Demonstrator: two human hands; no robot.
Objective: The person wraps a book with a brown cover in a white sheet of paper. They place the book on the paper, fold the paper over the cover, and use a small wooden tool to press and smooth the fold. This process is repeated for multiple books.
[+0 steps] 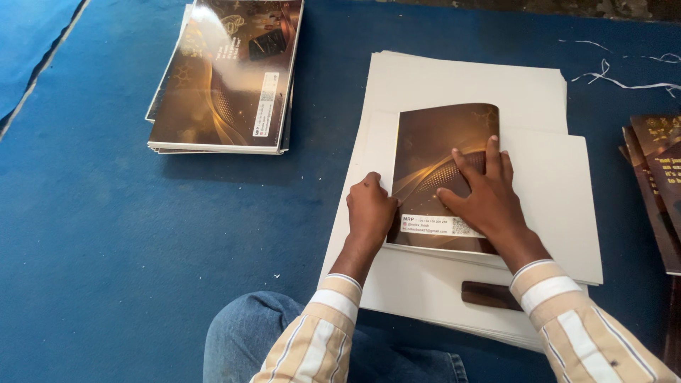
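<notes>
Knee [284, 333] nearest; left hand [370, 211] curled at brown cover's [443, 152] spine, right hand [482, 195] flat, open: thin, glossy, likely slippery; grip edges.

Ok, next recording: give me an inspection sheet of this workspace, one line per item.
Surface: blue carpet, the person sitting on it.
Job's things: brown glossy cover lying on a stack of white sheets; the topmost sheet sits askew on the others.
Clutter: thin white paper strips at far right; a dark brown oblong block on the near sheets.
Hands: left hand curled at the cover's left edge; right hand pressed flat on the cover, fingers spread.
Cables: nothing seen.
Surroundings: pile of finished brown books at far left; more brown covers at the right edge.
</notes>
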